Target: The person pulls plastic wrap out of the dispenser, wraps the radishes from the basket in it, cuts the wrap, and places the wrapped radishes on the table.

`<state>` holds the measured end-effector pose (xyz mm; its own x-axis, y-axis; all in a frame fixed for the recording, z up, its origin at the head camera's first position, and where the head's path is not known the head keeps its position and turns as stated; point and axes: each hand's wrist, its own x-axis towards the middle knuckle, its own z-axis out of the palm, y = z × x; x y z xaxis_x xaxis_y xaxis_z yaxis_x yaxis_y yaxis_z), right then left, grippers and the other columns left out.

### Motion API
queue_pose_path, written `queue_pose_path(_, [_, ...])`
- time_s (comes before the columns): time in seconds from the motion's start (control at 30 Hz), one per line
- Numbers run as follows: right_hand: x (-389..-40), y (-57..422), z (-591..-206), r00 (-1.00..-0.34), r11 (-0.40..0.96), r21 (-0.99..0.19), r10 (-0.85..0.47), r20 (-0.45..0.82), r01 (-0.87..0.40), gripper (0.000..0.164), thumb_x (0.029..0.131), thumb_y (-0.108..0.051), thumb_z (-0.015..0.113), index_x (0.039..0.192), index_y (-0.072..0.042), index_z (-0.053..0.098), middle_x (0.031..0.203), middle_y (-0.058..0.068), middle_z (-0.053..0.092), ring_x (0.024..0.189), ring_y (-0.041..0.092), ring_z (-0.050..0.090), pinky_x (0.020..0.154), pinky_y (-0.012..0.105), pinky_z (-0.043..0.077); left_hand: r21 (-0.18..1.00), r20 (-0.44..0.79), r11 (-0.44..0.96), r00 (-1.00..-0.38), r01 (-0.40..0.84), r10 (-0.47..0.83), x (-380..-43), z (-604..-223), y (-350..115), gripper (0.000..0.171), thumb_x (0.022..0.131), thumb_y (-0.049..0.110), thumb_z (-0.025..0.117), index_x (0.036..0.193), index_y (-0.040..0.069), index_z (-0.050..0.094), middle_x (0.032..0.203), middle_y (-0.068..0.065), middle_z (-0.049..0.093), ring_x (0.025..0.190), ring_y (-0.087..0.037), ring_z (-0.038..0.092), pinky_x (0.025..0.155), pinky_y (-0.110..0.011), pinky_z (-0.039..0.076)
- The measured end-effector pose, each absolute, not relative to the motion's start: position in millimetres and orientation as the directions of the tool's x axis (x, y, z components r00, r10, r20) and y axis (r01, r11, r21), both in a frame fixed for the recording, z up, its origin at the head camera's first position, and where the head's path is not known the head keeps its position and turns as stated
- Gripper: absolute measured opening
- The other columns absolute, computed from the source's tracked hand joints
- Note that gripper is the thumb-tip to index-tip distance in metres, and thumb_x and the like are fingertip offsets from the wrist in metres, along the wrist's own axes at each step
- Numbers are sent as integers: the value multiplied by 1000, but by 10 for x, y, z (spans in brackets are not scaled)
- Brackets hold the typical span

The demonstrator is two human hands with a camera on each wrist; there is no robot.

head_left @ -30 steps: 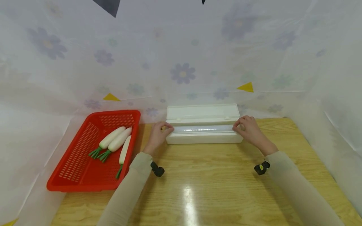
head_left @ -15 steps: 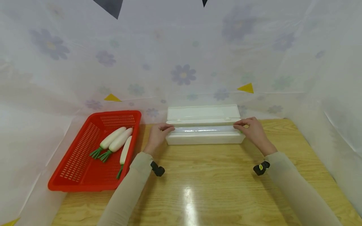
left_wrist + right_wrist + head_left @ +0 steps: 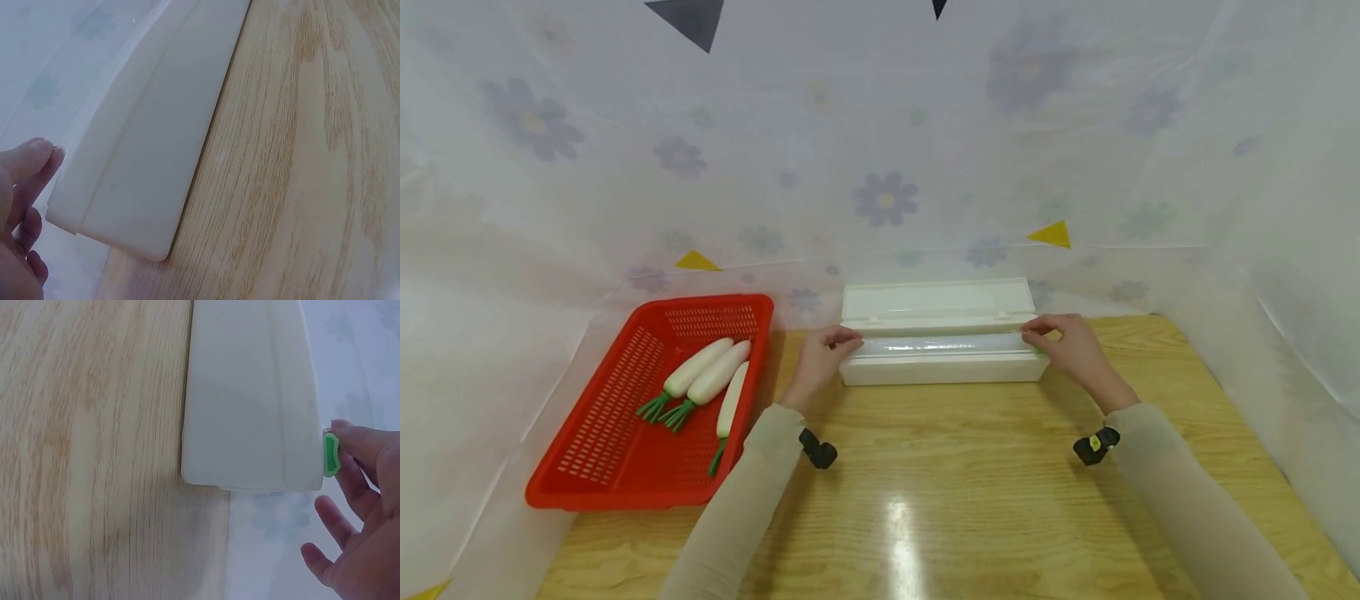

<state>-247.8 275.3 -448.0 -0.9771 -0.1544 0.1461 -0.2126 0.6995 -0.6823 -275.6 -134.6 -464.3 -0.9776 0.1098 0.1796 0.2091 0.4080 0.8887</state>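
Radishes (image 3: 718,375) in basket (image 3: 625,500), left of box (image 3: 943,372); roll (image 3: 943,344) at box opening.

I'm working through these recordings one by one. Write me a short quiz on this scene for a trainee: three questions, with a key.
1. How many white radishes lie in the red basket?

2. True or false: the lid of the white box stands open, on the far side of the film roll.

3. In the right wrist view, what colour is the small piece beside the right hand?
A) red
B) black
C) green

Key:
1. Three.
2. True.
3. C.
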Motion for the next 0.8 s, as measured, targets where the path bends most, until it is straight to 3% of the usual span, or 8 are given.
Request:
queue_pose_path(0.2, [-2478,2780,-4500,-993,667,-736,-80,91,-122,38,89,-42,60,109,-10,69,129,17,53,123,38,42,95,57,34,923,121,358,-990,139,73,-2750,-4657,-1355,16,82,24,73,93,14,74,90,0,71,85,-15,61,77,-28,48])
queue_pose_path(0.43, [-2482,2772,-4472,-1000,586,-811,-18,-5,-7,46,86,-48,62,113,-12,68,133,11,51,125,33,42,96,52,38,946,84,310,-995,96,51,-2746,-4650,-1372,20,82,28,73,96,13,74,94,0,71,91,-16,63,85,-32,49])
queue_pose_path(0.63, [-2507,2767,-4421,-1000,525,-851,-7,-4,-1,48,84,-51,62,112,-13,69,124,7,59,122,27,47,97,50,38,957,33,288,-998,46,48,-2745,-4598,-1411,23,84,36,69,98,18,74,100,1,70,98,-17,59,92,-36,45])
queue_pose_path(0.8, [-2531,2755,-4399,-1000,493,-870,17,20,-9,45,85,-51,60,108,-14,71,109,0,68,112,17,53,91,38,42,956,52,287,-998,61,37,-2760,-4516,-1412,23,84,34,70,98,16,74,99,0,70,99,-18,59,93,-37,44])
